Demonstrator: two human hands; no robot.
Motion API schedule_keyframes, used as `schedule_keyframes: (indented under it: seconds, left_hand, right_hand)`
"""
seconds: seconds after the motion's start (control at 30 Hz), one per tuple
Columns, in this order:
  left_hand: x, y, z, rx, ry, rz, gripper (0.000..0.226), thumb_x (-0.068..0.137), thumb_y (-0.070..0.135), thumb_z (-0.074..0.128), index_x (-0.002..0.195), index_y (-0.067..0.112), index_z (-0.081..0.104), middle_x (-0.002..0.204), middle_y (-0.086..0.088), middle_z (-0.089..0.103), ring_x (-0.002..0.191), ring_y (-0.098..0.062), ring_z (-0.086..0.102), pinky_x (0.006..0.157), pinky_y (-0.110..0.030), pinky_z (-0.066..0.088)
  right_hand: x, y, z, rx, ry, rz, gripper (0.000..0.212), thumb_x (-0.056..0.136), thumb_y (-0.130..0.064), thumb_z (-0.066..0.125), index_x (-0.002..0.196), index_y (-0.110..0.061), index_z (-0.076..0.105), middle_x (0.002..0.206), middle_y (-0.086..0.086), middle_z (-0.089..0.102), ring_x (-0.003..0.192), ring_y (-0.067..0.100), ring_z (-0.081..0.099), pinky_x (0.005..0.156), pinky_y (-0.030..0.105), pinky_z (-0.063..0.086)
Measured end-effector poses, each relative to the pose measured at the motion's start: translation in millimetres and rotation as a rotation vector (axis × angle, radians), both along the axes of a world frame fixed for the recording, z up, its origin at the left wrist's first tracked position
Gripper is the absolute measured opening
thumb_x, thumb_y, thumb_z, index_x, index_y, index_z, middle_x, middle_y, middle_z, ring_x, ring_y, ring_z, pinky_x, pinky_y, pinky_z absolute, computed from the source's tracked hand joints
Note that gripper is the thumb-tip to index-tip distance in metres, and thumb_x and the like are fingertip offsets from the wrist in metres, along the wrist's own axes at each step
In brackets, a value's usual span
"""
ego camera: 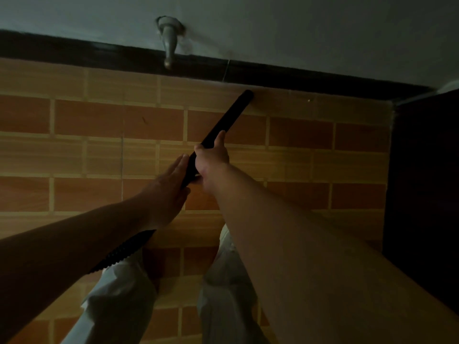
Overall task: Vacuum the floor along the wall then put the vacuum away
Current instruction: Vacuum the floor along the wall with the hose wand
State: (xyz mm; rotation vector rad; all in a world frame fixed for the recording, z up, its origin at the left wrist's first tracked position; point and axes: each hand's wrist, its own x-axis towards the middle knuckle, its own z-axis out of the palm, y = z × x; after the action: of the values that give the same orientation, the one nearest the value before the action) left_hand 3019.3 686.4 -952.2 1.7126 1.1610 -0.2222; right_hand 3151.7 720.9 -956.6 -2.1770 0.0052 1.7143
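Where the tube points: the black vacuum tube (223,125) slants up and to the right across the floor (87,120), and its tip sits at the foot of the wall (298,26), against the dark skirting (99,55).
Right hand: the right hand (213,155) grips the tube about halfway along, fingers curled round it and thumb lying up its top side.
Left hand: the left hand (169,184) is flat with straight fingers, laid against the left side of the tube's lower end; its thumb is hidden.
Hose: a ribbed black hose (124,249) shows under the left forearm, running down to the left.
Floor: orange and tan tiles in a brick pattern with pale joints.
Wall: pale and plain above the skirting; a short grey pipe (170,43) sticks out of a rough hole and hangs down, well left of the tube's tip.
Right edge: a dark cabinet (427,170) stands on the floor in the corner.
Below: white trousers (119,306), both legs in view between the arms.
Light: dim, so fine detail is lost.
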Motion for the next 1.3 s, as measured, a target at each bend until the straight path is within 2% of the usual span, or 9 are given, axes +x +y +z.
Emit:
schedule_keyframes:
  seconds: [0.1, 0.27, 0.47, 0.7, 0.8, 0.9, 1.03, 1.13, 1.3]
  left_hand:
    - [12.6, -0.2, 2.2, 0.007, 0.0, 0.003, 0.079, 0.1, 0.019, 0.048, 0.157, 0.024, -0.006, 0.165, 0.006, 0.001, 0.144, -0.024, 0.031, 0.106, -0.036, 0.041]
    - [37.5, 2.2, 0.1, -0.02, -0.006, 0.011, 0.078, 0.101, 0.016, 0.048, 0.158, 0.022, -0.006, 0.165, 0.004, 0.0, 0.149, -0.021, 0.019, 0.111, -0.029, 0.026]
    - [66.3, 5.0, -2.0, -0.031, -0.043, 0.02, 0.08, 0.099, 0.011, 0.051, 0.158, 0.023, -0.002, 0.165, 0.005, 0.008, 0.144, -0.018, 0.03, 0.103, -0.024, 0.035]
    - [98.7, 2.2, -8.7, -0.037, -0.051, -0.014, 0.082, 0.097, 0.016, 0.053, 0.157, 0.032, 0.0, 0.164, 0.006, 0.016, 0.142, -0.02, 0.036, 0.107, -0.044, 0.045]
    - [114.5, -1.0, -6.9, -0.028, -0.041, -0.032, 0.081, 0.098, 0.017, 0.052, 0.157, 0.03, -0.001, 0.165, 0.005, 0.011, 0.145, -0.018, 0.03, 0.113, -0.037, 0.037]
    - [128.3, -5.9, -2.2, -0.026, -0.024, -0.035, 0.08, 0.1, 0.014, 0.05, 0.158, 0.025, -0.003, 0.165, 0.005, 0.003, 0.147, -0.016, 0.021, 0.109, -0.025, 0.027]
    - [139.4, -10.7, -0.9, -0.037, -0.028, -0.061, 0.08, 0.099, 0.014, 0.05, 0.158, 0.026, -0.003, 0.165, 0.006, 0.005, 0.146, -0.019, 0.026, 0.108, -0.029, 0.035]
    - [145.5, -13.3, -0.8, -0.055, -0.049, -0.075, 0.081, 0.098, 0.016, 0.051, 0.157, 0.032, -0.002, 0.165, 0.008, 0.011, 0.143, -0.018, 0.033, 0.106, -0.038, 0.044]
    - [161.3, -14.4, 0.6, -0.048, -0.019, -0.087, 0.081, 0.099, 0.016, 0.051, 0.157, 0.027, -0.004, 0.165, 0.007, 0.004, 0.147, -0.019, 0.025, 0.11, -0.03, 0.034]
  right_hand:
    - [12.0, 0.9, 1.2, -0.002, 0.005, -0.007, 0.081, 0.107, -0.027, 0.052, 0.155, -0.058, -0.004, 0.16, 0.007, 0.036, 0.128, 0.04, 0.055, 0.089, 0.059, 0.059]
    - [34.8, 1.7, 1.1, -0.004, -0.013, -0.01, 0.08, 0.107, -0.027, 0.051, 0.155, -0.058, -0.004, 0.158, 0.01, 0.038, 0.126, 0.039, 0.057, 0.09, 0.058, 0.059]
    - [63.6, 0.1, 0.3, 0.004, -0.012, -0.013, 0.081, 0.107, -0.027, 0.052, 0.155, -0.058, -0.005, 0.158, 0.011, 0.038, 0.127, 0.039, 0.057, 0.092, 0.057, 0.059]
    - [102.1, -6.3, 0.5, 0.007, -0.012, -0.027, 0.081, 0.107, -0.027, 0.051, 0.155, -0.057, -0.006, 0.161, 0.011, 0.034, 0.131, 0.041, 0.054, 0.094, 0.059, 0.057]
    - [115.9, -11.1, 2.3, -0.001, -0.009, -0.024, 0.082, 0.107, -0.028, 0.052, 0.155, -0.058, -0.007, 0.16, 0.012, 0.035, 0.127, 0.042, 0.057, 0.091, 0.059, 0.058]
    - [130.2, -15.7, 3.1, -0.001, -0.01, -0.042, 0.082, 0.107, -0.027, 0.052, 0.156, -0.056, -0.007, 0.16, 0.013, 0.035, 0.127, 0.042, 0.056, 0.089, 0.059, 0.059]
    - [144.6, -23.9, 4.9, -0.019, -0.005, -0.062, 0.082, 0.107, -0.028, 0.052, 0.156, -0.056, -0.007, 0.159, 0.013, 0.035, 0.126, 0.043, 0.057, 0.089, 0.058, 0.059]
    - [152.0, -28.8, 5.5, -0.032, -0.009, -0.073, 0.083, 0.106, -0.029, 0.053, 0.155, -0.057, -0.007, 0.16, 0.012, 0.034, 0.13, 0.042, 0.054, 0.093, 0.059, 0.057]
    - [166.7, -31.0, 4.3, -0.032, -0.002, -0.101, 0.083, 0.106, -0.028, 0.053, 0.155, -0.057, -0.007, 0.159, 0.013, 0.035, 0.127, 0.043, 0.055, 0.09, 0.059, 0.058]
